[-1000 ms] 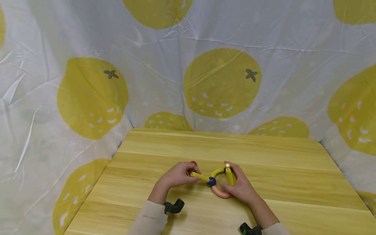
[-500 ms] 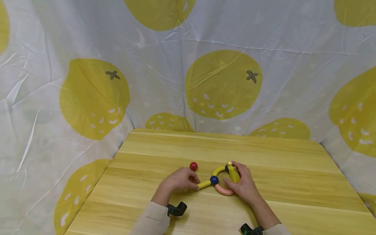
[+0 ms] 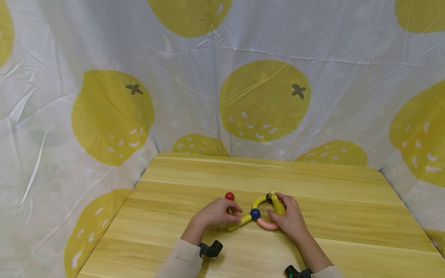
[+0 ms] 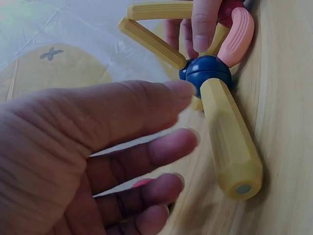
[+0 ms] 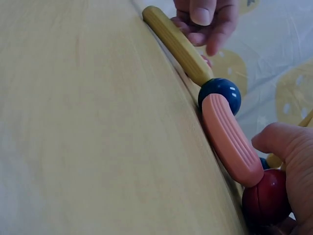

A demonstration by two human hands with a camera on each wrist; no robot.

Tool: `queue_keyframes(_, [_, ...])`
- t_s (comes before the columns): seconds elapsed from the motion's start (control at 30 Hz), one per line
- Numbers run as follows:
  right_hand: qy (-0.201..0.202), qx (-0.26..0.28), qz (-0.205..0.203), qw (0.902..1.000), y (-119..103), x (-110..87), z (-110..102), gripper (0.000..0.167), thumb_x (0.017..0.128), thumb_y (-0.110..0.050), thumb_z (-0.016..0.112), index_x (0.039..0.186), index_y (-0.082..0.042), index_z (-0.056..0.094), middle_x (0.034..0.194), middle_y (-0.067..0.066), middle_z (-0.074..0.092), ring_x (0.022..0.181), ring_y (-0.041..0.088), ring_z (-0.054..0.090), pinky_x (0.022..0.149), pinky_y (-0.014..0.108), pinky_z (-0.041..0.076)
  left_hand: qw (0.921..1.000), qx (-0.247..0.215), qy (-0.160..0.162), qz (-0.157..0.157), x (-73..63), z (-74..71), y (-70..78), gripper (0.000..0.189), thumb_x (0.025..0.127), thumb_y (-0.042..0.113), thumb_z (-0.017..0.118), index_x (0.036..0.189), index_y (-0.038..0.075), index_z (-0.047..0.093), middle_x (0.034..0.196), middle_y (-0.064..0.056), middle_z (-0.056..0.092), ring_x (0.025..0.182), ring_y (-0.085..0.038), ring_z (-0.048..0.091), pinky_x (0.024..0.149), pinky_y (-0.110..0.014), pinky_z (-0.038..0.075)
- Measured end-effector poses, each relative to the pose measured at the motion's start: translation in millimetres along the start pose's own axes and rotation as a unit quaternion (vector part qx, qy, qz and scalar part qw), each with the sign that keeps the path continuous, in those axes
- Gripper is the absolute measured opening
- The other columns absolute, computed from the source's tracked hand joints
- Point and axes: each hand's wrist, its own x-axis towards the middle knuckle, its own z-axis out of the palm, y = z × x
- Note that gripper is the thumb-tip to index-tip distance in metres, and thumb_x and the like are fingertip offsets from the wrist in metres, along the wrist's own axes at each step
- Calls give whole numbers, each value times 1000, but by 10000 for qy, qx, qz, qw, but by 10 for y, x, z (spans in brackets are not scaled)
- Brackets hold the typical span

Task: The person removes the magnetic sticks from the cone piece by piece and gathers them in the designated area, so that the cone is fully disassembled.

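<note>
A construction of yellow and pink rods joined by balls lies on the table. My right hand (image 3: 292, 218) grips its right side, around a yellow rod (image 3: 278, 205) and close to a red ball (image 5: 266, 198). A pink curved rod (image 5: 230, 142) and a yellow curved rod (image 3: 258, 202) meet at a blue ball (image 3: 255, 214). From that ball a straight yellow rod (image 4: 229, 137) points leftward along the table. Just above it is my left hand (image 3: 220, 212), fingers loosely bent and apart from the rod. Behind the left hand sits a loose red ball (image 3: 229, 196).
The wooden table (image 3: 174, 185) reaches back to a lemon-print curtain (image 3: 187, 96). A dark wrist camera (image 3: 211, 249) is strapped at the left sleeve, another (image 3: 298, 271) at the right.
My left hand lowered the straight yellow rod to the table and let it go. The loose red ball came into full view. My right hand kept its grip, shifting slightly right.
</note>
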Motion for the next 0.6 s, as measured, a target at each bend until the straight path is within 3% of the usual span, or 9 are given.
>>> queue_keyframes(0.17, [-78, 243, 94, 9996, -13, -1, -1, 58, 84, -14, 83, 137, -10, 60, 125, 10, 66, 116, 26, 62, 99, 45, 50, 9989, 85, 256, 375, 30, -10, 4, 33, 93, 32, 76, 120, 13, 74, 97, 9, 71, 85, -2, 62, 76, -22, 51])
queue_keyframes(0.33, [-430, 597, 75, 9973, -28, -17, -1, 49, 87, -11, 81, 133, -13, 64, 123, 7, 70, 115, 21, 64, 97, 31, 53, 9957, -55, 574, 723, 40, 11, 33, 35, 95, 31, 74, 123, 10, 72, 102, 3, 72, 86, -3, 62, 76, -21, 52])
queue_keyframes(0.6, [-1255, 1215, -269, 9843, -20, -43, -6, 38, 88, -10, 79, 125, -18, 69, 118, 2, 72, 103, 9, 64, 90, 22, 52, 9852, -93, 1058, 1349, 65, 165, 193, 38, 97, 33, 72, 130, 14, 68, 123, -1, 71, 110, -18, 67, 94, -31, 55])
